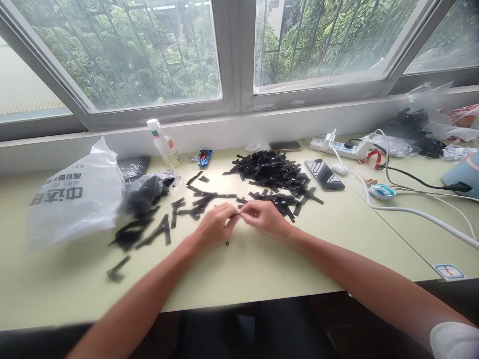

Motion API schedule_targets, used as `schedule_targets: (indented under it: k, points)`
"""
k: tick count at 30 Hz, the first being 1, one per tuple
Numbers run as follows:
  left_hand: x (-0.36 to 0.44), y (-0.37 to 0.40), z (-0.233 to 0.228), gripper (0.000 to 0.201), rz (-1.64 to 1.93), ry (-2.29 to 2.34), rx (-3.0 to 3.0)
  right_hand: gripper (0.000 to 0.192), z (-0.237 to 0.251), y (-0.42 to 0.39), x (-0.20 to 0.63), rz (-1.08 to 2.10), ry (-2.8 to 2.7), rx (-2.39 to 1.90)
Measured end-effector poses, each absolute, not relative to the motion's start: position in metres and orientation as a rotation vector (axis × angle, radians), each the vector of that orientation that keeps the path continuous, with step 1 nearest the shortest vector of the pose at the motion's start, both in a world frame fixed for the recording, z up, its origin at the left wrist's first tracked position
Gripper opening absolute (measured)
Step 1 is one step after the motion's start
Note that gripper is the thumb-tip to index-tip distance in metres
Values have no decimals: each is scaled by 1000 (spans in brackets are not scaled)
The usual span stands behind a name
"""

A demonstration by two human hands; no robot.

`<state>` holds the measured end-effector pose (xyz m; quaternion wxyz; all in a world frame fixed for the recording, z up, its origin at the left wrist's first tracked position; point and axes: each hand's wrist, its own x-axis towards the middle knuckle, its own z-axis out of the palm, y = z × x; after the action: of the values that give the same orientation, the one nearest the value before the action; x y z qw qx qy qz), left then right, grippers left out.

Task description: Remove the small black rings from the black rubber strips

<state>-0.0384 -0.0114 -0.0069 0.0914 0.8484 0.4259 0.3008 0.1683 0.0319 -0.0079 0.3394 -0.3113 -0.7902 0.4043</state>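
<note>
My left hand (216,223) and my right hand (266,218) meet fingertip to fingertip above the middle of the table. Both are closed in a pinch, and whatever lies between the fingertips is too small or hidden to name. Just below my left hand, a small black ring (226,243) lies on the tabletop. Behind my hands rises a large pile of short black strips (271,169), some with small round pieces on them. More loose black strips (204,200) are scattered to the left, beyond my left hand.
On the left stand a white plastic bag (78,199), a dark bag (144,192) and a clear bottle (162,142). To the right lie a phone (324,174), a power strip (340,147), white cables (407,212) and a round blue-white case (381,192). Windows back the table (262,279).
</note>
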Motion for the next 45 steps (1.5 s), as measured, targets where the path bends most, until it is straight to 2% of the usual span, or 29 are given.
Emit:
schedule_targets:
  k: [6, 12, 18, 25, 29, 35, 40, 45]
  points:
    - [-43, -5, -10, 18, 864, 1516, 2521, 18, -7, 38, 171, 984, -1943, -904]
    - [-69, 11, -16, 41, 829, 1743, 2504, 30, -6, 49, 179, 915, -1774, -1096]
    - [-71, 15, -19, 30, 777, 1735, 2569, 31, -5, 50, 179, 782, -1822, -1063]
    - [-71, 16, -22, 19, 833, 1734, 2447, 28, -9, 24, 170, 780, -2453, -533]
    - [-70, 15, -20, 12, 894, 1703, 2406, 23, -14, 22, 165, 684, -2346, -623]
    - [-52, 4, -8, 12, 959, 1344, 2668, 47, -8, 32, 168, 620, -2108, -869]
    - [-41, -3, -5, 12, 1102, 1161, 2691, 21, -16, 37, 168, 679, -2229, -757]
    - [-43, -4, -4, 13, 1121, 1207, 2588, 15, -18, 37, 167, 618, -2206, -767]
